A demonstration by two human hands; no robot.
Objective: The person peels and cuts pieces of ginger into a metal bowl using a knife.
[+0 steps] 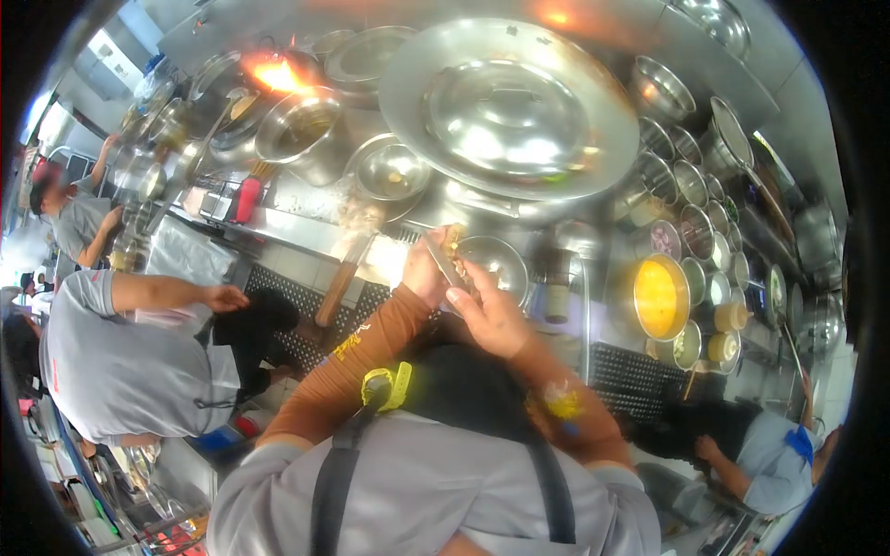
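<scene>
Close together in front of my chest, both hands are at work over the counter. My left hand (426,273) is closed around a knobbly tan piece of food (453,239), perhaps ginger. In my right hand (494,317) is a knife (446,263), its grey blade slanting against the piece; the fingers cover its handle. Just beyond my right hand stands a steel bowl (508,258) with a few pale bits in it. Left of my hands, a wooden-handled tool (341,283) lies across the counter edge.
A wide steel pan with a lid (417,111) stands ahead. Flames (278,74) rise at the back left near a pot (298,130). Yellow liquid fills a container (660,296) among several ingredient bowls at right. One co-worker (139,352) stands close at left, another (756,454) at right.
</scene>
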